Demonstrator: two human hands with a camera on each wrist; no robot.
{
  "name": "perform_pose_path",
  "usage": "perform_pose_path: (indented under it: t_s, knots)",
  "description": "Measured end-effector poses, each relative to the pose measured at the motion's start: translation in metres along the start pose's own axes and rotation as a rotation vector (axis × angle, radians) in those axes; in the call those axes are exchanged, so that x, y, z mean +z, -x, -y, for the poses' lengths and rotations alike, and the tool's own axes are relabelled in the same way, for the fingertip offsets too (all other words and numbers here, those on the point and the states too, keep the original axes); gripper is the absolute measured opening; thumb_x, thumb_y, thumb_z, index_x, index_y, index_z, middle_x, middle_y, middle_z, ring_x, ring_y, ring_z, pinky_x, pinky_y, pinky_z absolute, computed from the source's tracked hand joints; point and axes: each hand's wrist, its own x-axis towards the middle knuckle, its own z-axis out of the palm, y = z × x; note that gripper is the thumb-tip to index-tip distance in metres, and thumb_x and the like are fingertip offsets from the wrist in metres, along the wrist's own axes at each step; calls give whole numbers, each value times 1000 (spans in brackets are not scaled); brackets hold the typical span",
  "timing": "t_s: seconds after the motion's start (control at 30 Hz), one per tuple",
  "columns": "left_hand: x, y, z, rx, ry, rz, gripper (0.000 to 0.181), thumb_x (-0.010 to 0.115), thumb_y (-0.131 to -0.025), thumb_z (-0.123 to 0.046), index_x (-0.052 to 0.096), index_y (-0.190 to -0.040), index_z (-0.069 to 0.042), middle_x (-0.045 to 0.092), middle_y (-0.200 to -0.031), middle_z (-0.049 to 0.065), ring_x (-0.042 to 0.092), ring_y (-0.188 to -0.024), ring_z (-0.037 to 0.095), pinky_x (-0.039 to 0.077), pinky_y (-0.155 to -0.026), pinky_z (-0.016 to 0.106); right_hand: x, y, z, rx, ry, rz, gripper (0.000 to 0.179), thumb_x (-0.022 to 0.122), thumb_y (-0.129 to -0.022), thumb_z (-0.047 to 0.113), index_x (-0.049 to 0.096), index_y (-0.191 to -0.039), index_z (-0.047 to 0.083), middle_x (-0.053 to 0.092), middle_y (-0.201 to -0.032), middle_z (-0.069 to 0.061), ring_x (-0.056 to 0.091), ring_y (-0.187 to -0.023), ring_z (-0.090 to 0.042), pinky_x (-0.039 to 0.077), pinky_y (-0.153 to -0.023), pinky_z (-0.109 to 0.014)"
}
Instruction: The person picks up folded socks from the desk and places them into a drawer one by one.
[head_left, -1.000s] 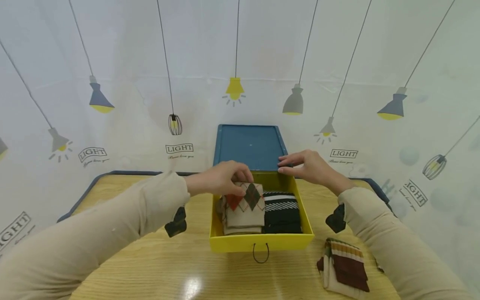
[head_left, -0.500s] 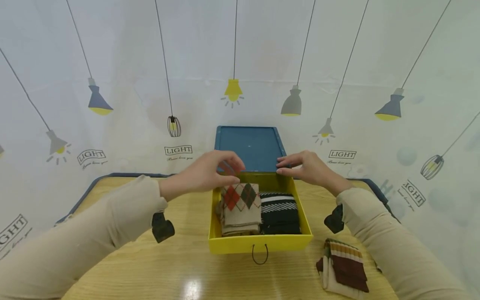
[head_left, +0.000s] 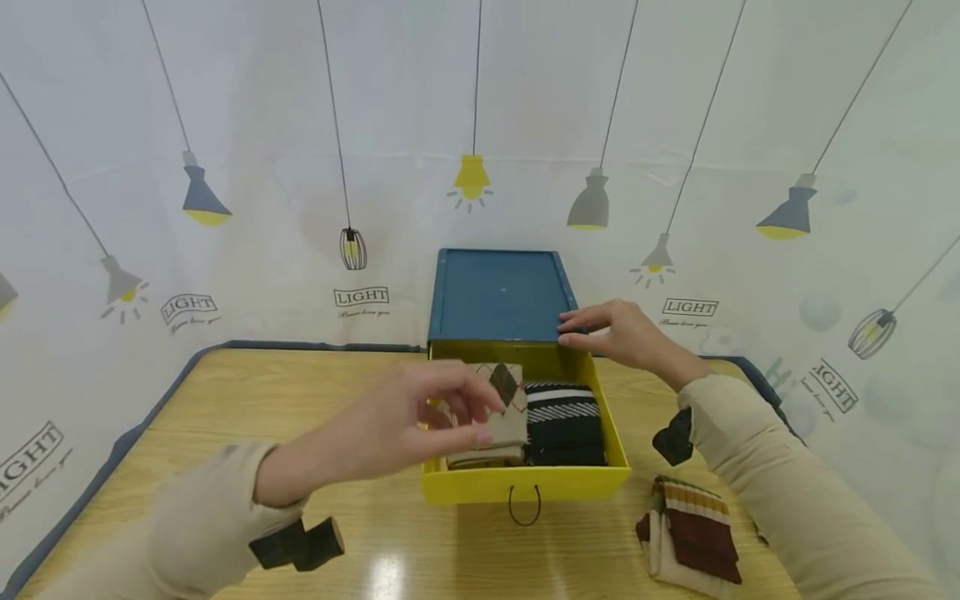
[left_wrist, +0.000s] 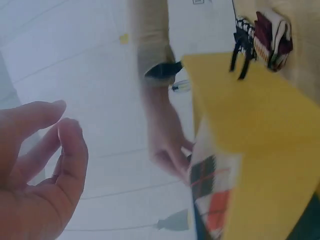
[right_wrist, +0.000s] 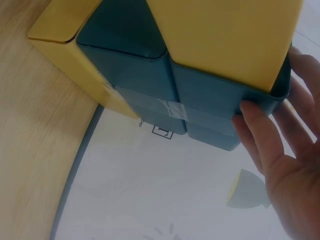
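Note:
A yellow drawer [head_left: 525, 487] with a black cord pull stands out from a blue drawer unit [head_left: 498, 292]. In it lie beige folded socks [head_left: 510, 417] with red and green diamonds, left of black folded socks [head_left: 564, 425] with white stripes. My left hand [head_left: 397, 421] hovers in front of the diamond socks, partly covering them. Its fingers are loosely bent, thumb and fingertips near each other with nothing between them, as the left wrist view shows. My right hand [head_left: 615, 333] grips the unit's front right edge; the right wrist view shows fingers [right_wrist: 260, 130] on its blue side.
Maroon, beige and mustard folded socks [head_left: 697, 533] lie on the wooden table [head_left: 360, 533] to the drawer's right. Clear tape [right_wrist: 175, 107] runs across the blue units in the right wrist view. A lamp-printed wall sheet [head_left: 285, 192] hangs behind.
My left hand let go of the diamond socks, rose off to the left, then came down nearer to me in front of them. The right hand stayed at the unit's edge.

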Motion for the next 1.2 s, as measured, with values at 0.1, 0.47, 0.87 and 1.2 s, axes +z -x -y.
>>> perform_pose_path:
  t_s: [0.1,0.47,0.87,1.2]
  knots:
    - [19,11,9,23,-11,18,15,61,-84,-11,62,-99,-7,61,-83,-2,56,-70,4,51,-58,22,0,1,-1,-2,2,-3,29,62,-84,24,66,-104,4,55,-119,-13,56,-98,-28,48,-78,-40]
    - [82,39,47,-94,-51,-22,20,58,-86,-21,61,-103,-11,62,-92,-3,56,-75,-2,46,-59,11,-2,2,-2,-6,-5,-17,27,62,-84,23,67,-103,4,55,-118,-13,56,-98,-28,49,-76,-39]
    - [127,37,83,158,-116,-242,18,58,-86,-10,63,-101,-2,63,-90,8,60,-75,4,45,-62,7,-2,3,-1,-9,-2,-28,27,62,-84,22,67,-103,4,55,-118,-14,56,-98,-28,48,-76,-39]
    - [139,29,90,284,-185,-409,3,61,-83,-6,62,-86,-5,61,-78,3,58,-68,4,44,-60,7,1,3,0,-67,-23,-45,32,62,-83,33,69,-99,7,57,-116,-13,58,-95,-28,50,-72,-38]
